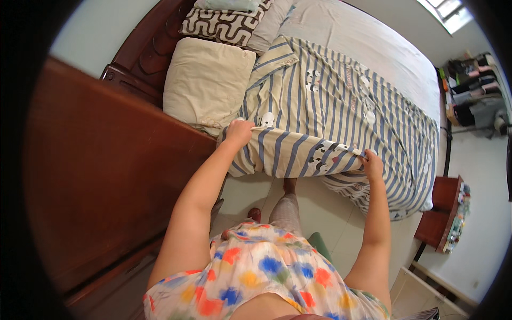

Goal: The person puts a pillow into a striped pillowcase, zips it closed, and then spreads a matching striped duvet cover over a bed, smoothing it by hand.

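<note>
A cream blanket with blue stripes and panda prints (pixel 296 104) lies spread over the near side of the bed. My left hand (pixel 240 133) grips its edge close to a cream pillow (pixel 208 80). Farther right, my right hand (pixel 372 164) pinches the same edge. Between the two hands the edge is drawn fairly straight, and a flap of the blanket hangs from it over the bed's side. Toward the foot of the bed, more of the blanket droops near the floor. The fingertips of both hands are partly hidden by cloth.
A dark wooden cabinet (pixel 120 180) stands close on the left, beside the carved headboard (pixel 148 52). A patterned pillow (pixel 220 24) lies at the bed's head. At right are a small reddish wooden cabinet (pixel 438 212) and a rack of clothes (pixel 476 92). Tiled floor (pixel 316 204) shows below the bed.
</note>
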The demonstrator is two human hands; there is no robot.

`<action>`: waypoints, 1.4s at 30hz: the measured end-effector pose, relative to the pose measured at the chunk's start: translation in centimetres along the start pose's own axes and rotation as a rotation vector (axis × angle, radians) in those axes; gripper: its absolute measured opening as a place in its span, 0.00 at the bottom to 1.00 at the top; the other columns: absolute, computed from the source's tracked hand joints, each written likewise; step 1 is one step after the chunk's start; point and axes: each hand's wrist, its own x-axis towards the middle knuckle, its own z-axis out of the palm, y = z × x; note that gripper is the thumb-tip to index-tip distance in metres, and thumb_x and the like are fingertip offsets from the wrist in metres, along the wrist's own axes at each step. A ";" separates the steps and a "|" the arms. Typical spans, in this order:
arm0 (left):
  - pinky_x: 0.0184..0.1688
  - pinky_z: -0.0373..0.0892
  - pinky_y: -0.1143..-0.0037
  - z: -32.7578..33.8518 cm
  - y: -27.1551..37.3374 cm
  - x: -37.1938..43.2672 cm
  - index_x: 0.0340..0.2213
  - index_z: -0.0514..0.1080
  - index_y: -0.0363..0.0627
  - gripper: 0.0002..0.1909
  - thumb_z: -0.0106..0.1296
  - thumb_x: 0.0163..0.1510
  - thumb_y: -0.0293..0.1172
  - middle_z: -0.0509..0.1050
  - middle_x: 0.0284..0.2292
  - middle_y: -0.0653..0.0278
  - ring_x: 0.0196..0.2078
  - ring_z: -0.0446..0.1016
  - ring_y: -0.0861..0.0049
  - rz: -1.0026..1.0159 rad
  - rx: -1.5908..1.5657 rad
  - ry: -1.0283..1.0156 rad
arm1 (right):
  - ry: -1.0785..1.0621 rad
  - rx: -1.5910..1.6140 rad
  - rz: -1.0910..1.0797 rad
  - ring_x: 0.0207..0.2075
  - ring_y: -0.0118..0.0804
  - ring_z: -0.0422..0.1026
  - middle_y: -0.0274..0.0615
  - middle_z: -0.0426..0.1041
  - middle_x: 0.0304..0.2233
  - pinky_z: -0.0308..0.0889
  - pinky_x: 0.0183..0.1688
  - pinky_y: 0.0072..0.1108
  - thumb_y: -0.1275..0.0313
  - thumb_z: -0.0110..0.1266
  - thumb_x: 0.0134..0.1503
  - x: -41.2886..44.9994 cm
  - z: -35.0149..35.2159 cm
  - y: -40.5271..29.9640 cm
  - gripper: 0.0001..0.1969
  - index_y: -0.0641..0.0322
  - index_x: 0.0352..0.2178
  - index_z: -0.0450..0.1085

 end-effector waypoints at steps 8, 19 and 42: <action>0.55 0.51 0.62 5.4 -3.7 14.6 0.30 0.71 0.50 0.10 0.40 0.48 0.24 0.73 0.34 0.66 0.42 0.67 0.70 -0.191 0.088 0.154 | -0.140 -0.060 -0.066 0.30 0.50 0.70 0.46 0.72 0.25 0.63 0.32 0.34 0.61 0.55 0.47 21.3 7.2 2.6 0.13 0.58 0.31 0.68; 0.58 0.51 0.69 21.4 -11.7 0.9 0.54 0.53 0.48 0.40 0.51 0.36 0.20 0.59 0.52 0.53 0.55 0.56 0.60 -0.936 -0.191 0.268 | 0.067 -0.174 -0.189 0.49 0.48 0.60 0.44 0.62 0.47 0.55 0.50 0.36 0.69 0.56 0.44 23.5 24.4 3.7 0.20 0.51 0.43 0.66; 0.47 0.59 0.70 11.7 -9.5 -2.1 0.38 0.62 0.38 0.20 0.48 0.38 0.19 0.63 0.36 0.56 0.41 0.63 0.62 -0.895 -0.740 0.675 | -0.395 0.060 -0.293 0.57 0.58 0.50 0.58 0.51 0.56 0.51 0.56 0.39 0.76 0.50 0.40 10.7 30.0 -3.8 0.37 0.53 0.56 0.52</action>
